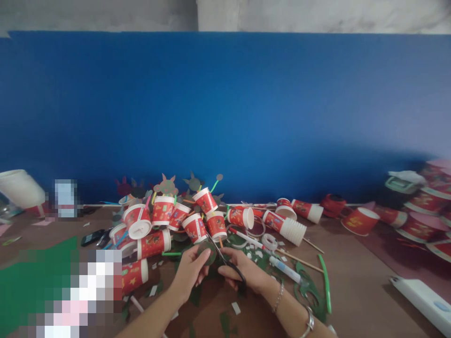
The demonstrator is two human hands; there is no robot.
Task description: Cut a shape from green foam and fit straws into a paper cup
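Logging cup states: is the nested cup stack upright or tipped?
Tipped: the nested cup stack lies on its side, white rims facing picture right.

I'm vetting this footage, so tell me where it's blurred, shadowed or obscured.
In the head view, pixel blocks cover part of the green sheet; cups at the far right look smeared; the blue wall pales toward the right, with a shadow low down; the left hand, right hand and scissors read fairly clearly.
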